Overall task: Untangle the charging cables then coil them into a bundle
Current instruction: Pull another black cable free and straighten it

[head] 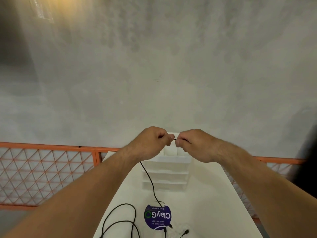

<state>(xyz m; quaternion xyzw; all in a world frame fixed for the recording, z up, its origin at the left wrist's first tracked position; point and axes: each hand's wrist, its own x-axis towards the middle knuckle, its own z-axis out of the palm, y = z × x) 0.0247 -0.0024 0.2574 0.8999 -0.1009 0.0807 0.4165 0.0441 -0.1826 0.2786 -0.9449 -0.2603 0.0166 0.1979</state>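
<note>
Both my hands are raised above the far end of a white table (pixel 211 194), close together. My left hand (pixel 152 141) and my right hand (pixel 193 143) each pinch a thin black charging cable (pixel 149 179) between thumb and fingers, with a short stretch of it showing between them. From under my left hand the cable hangs down to the table and runs toward the near edge. More black cable lies in loose loops (pixel 123 219) on the table at the bottom left. Several connector ends (pixel 185 231) lie near the bottom edge.
A white tiered organizer (pixel 164 179) stands on the table under my hands. A round blue sticker (pixel 157 217) lies on the tabletop. An orange mesh railing (pixel 46 172) runs behind the table on both sides. A grey concrete wall fills the background.
</note>
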